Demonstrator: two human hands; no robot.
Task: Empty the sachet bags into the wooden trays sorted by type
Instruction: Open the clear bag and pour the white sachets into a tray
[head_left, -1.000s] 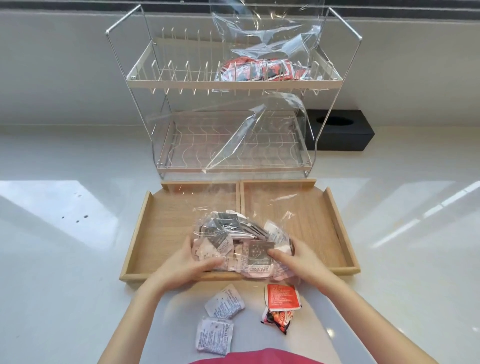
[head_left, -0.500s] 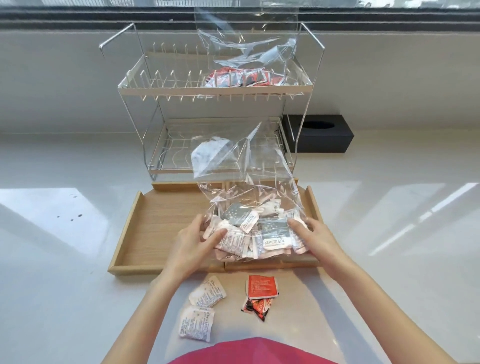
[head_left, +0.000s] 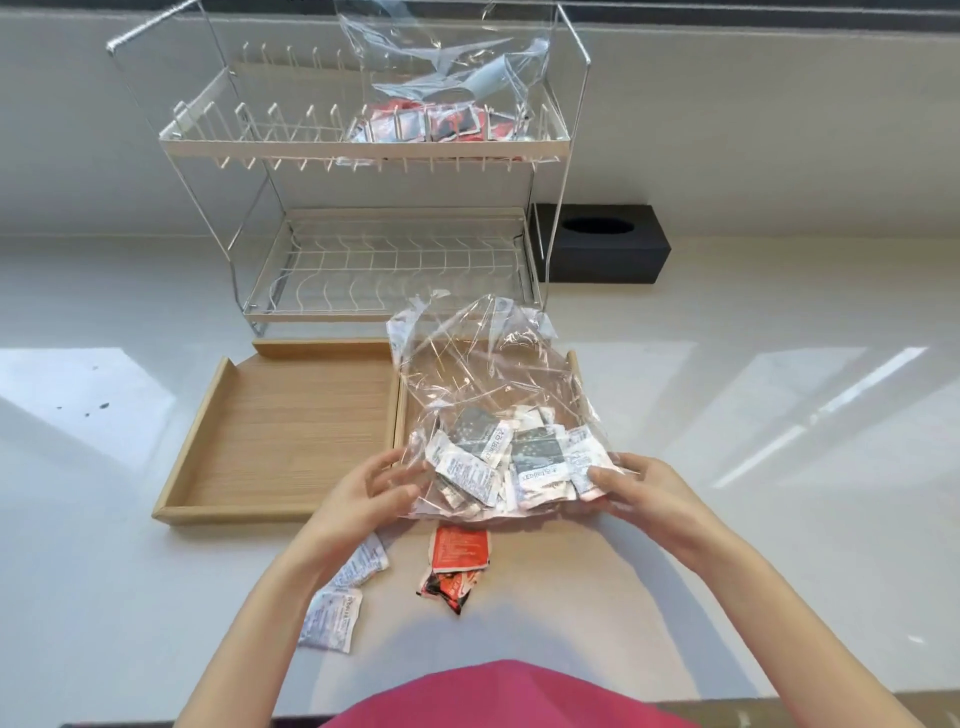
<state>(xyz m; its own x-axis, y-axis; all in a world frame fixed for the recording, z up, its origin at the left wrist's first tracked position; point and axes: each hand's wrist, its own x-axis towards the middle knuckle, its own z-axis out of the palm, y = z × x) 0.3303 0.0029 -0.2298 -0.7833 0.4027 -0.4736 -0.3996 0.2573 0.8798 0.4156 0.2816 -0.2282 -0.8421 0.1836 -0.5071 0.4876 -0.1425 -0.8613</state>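
A clear plastic bag (head_left: 493, 374) holding several white and grey sachets (head_left: 519, 457) lies over the right wooden tray (head_left: 572, 364). My left hand (head_left: 371, 493) touches the bag's left lower corner, fingers spread. My right hand (head_left: 644, 483) grips the bag's right lower corner. The left wooden tray (head_left: 291, 426) holds nothing. A second clear bag with red sachets (head_left: 441, 124) rests on the top shelf of the wire rack (head_left: 363, 150).
Two white sachets (head_left: 343, 592) and two red sachets (head_left: 457, 566) lie loose on the white counter in front of the trays. A black tissue box (head_left: 602, 249) stands behind the rack's right side. A pink garment (head_left: 498, 696) fills the bottom edge.
The bag has shifted right, from over the divider onto the right tray, and its top has slumped lower. Both hands moved right with it.
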